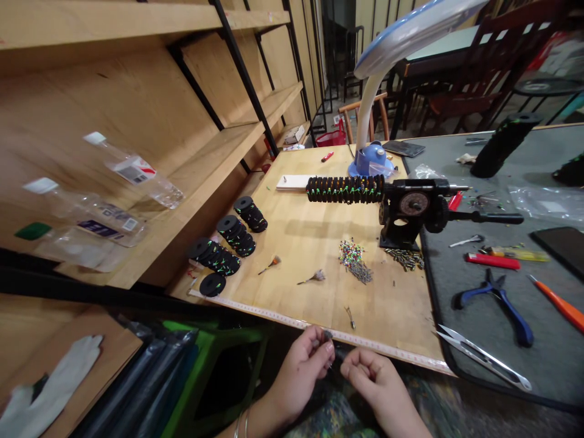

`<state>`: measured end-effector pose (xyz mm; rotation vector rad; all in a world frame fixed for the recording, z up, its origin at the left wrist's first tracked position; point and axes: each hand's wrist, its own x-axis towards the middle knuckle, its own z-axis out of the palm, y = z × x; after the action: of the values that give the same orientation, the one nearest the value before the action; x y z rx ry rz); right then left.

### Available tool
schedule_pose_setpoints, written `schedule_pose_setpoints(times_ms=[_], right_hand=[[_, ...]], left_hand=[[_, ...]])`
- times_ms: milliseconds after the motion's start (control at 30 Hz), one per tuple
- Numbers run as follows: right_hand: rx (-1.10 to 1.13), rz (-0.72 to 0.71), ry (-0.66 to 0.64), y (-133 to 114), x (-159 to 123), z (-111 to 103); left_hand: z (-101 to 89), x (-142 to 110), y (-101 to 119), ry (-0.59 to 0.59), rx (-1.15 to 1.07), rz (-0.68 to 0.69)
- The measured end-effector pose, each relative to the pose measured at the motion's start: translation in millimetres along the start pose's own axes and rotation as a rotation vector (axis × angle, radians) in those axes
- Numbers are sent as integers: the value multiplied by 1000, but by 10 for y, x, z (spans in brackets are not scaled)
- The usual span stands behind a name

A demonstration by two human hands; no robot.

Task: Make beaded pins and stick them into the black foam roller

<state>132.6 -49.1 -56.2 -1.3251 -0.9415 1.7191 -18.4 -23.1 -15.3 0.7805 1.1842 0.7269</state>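
My left hand [305, 360] is closed in a pinch at the table's front edge. Between its thumb and finger is a small dark grey tuft [327, 335], too small and blurred to name for certain. Just to the right, my right hand [366, 372] is also closed, fingertips pressed together; what they hold, if anything, I cannot make out. A slim metal tool with a small weighted end [350, 319] lies on the wood just beyond my hands. Farther off are a pale feathery tuft [314, 277] and an orange-tipped one [271, 264].
A hand-cranked device [413, 207] carries a row of black foam discs [345, 188]. Coloured beads [350, 252], metal pins [361, 272] and black foam spools [236, 236] lie about. Blue-handled pliers [495, 304] and steel tweezers [483, 358] rest on the grey mat [474, 328]. A lamp [367, 109] stands behind.
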Motion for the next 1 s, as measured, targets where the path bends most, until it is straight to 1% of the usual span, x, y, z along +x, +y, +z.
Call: schedule_pose_setpoints(times_ms=[200,400,533,700,833,1000], right_hand=[[17,5,23,-28,7,-2],[6,34,3,-160,0,-13],[15,27,0,-192,13,-26],[23,15,39,-141,25,-33],[46,0,52,-147,14,-27],[105,6,79,-256,0,-14]], left_hand=[[19,-14,29,-8,13,21],[23,-40,63,-30,108,71],[27,-58,76,-27,195,153],[12,-60,41,-28,320,240],[9,-63,29,-45,373,261],[18,-82,31,-80,411,256]])
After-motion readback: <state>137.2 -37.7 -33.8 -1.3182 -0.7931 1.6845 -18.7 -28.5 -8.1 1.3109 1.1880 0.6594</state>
